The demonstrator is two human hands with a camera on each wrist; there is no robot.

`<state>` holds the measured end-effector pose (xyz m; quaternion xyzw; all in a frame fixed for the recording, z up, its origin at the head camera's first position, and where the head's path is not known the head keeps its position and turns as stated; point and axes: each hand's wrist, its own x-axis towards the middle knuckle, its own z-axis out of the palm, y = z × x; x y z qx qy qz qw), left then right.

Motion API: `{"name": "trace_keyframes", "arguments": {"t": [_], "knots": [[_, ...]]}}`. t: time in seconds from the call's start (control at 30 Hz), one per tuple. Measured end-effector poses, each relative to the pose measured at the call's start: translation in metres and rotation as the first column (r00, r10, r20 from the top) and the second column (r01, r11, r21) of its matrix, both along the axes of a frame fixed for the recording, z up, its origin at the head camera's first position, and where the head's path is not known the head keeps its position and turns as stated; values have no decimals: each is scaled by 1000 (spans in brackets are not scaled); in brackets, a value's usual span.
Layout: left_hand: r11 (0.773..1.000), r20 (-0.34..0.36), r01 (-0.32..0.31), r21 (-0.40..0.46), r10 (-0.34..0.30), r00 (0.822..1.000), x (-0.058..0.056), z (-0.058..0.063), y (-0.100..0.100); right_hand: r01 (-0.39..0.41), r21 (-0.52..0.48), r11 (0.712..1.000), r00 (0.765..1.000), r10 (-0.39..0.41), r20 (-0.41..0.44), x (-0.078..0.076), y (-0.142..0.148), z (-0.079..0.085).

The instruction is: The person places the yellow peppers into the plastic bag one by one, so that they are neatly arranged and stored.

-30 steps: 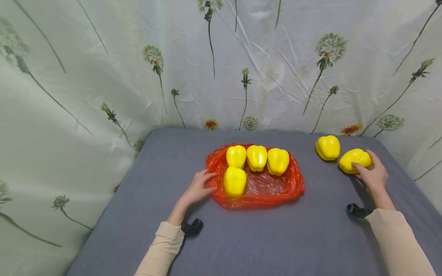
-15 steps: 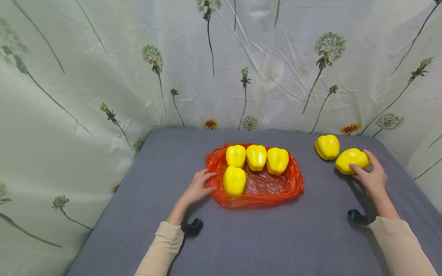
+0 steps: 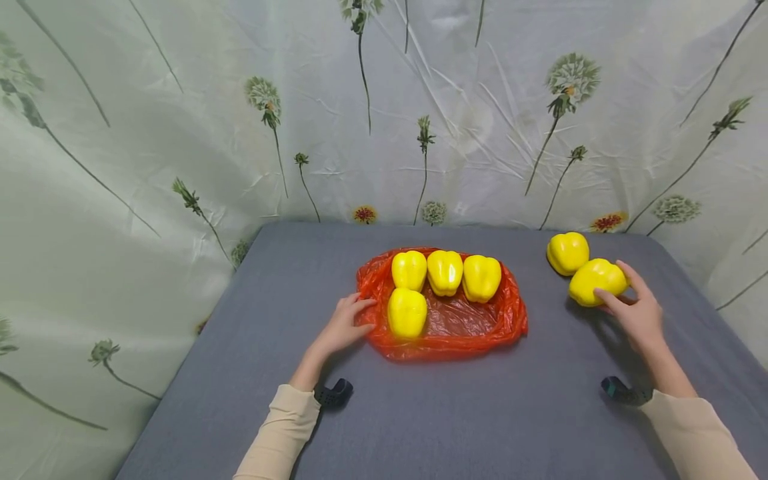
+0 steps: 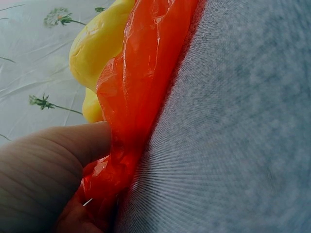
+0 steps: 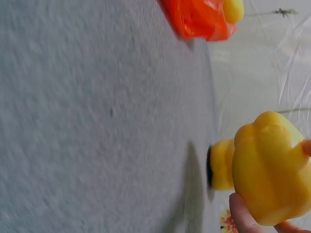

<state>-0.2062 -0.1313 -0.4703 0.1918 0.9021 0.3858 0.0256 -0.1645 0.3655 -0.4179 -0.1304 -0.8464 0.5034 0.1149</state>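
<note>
My right hand [image 3: 639, 319] grips a yellow bell pepper [image 3: 598, 283], thumb on its near side and fingers at its far right. A shadow under this pepper in the right wrist view shows it raised off the table. Just behind it stands another yellow bell pepper [image 3: 567, 253]. My left hand [image 3: 343, 325] holds the left edge of a red plastic bag [image 3: 462, 348]; in the left wrist view the thumb [image 4: 92, 141] presses the crumpled film, and the other fingers are mostly hidden. Several yellow bell peppers [image 3: 407, 313] sit in the open bag, along its back and left.
A grey cloth-covered table [image 3: 480, 413] spreads beneath everything. Behind it hangs a pale curtain [image 3: 336, 100] printed with dandelions. Dark straps [image 3: 336, 395] sit on both wrists, below beige sleeves [image 3: 282, 427].
My right hand has carried its pepper a little to the left, closer to the one behind, and it is now raised. The left hand and the bag have stayed put.
</note>
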Motion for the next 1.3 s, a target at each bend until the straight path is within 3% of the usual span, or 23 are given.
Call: {"name": "trace_keyframes", "arguments": {"t": [0.6,1.07,1.3], "knots": [[1000,-12,-1,-2,1,1000,-2,1,1,-32,176,984,998,41,-45,7,-32,14],[1000,-18,-4,-7,4,1000,0,0,1,-75,156,985,996,81,-38,11,-59,14],[1000,-26,-4,-19,4,1000,0,-3,0,-146,156,977,986,156,-60,13,-73,13]]}}
